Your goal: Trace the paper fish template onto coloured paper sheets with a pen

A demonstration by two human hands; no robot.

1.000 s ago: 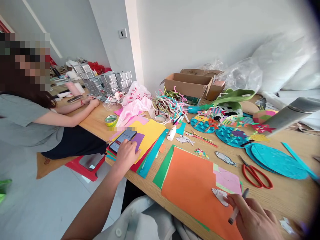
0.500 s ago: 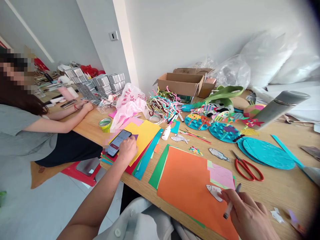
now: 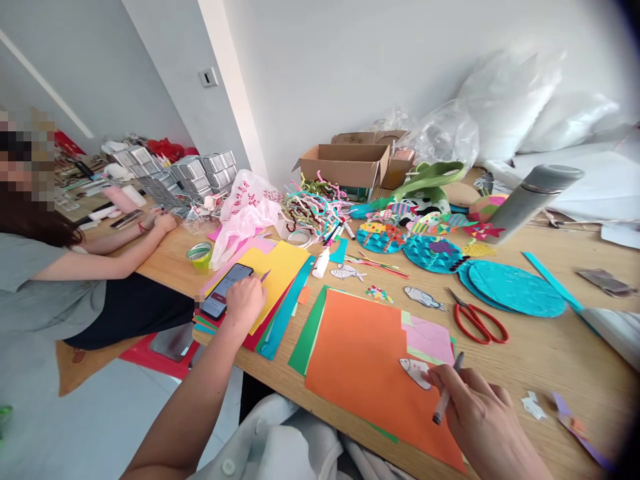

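My right hand (image 3: 483, 407) is closed round a grey marker pen (image 3: 447, 390), with its dark end pointing down. Its fingertips also touch a white paper fish (image 3: 415, 372) with pink spots, over the orange paper sheet (image 3: 355, 360). My left hand (image 3: 246, 300) is curled over the edge of a lit phone (image 3: 226, 291), which lies on a stack of coloured paper. A purple pointed scrap (image 3: 265, 274) shows beside its knuckles; whether the fingers hold anything is hidden. Pink paper (image 3: 428, 339) lies on the orange sheet, close to red-handled scissors (image 3: 480, 321).
Another person's hands (image 3: 159, 221) rest on the table at left, near stacked metal tins (image 3: 190, 175). Pipe cleaners (image 3: 315, 207), a cardboard box (image 3: 345, 163) and blue discs (image 3: 517, 287) stand along the back. A grey flask (image 3: 537, 200) leans at right, beyond paper scraps (image 3: 534, 405).
The camera view has turned a little to the right, so everything sits further left. Both hands keep nearly the same pose, the right one with the pen and fish.
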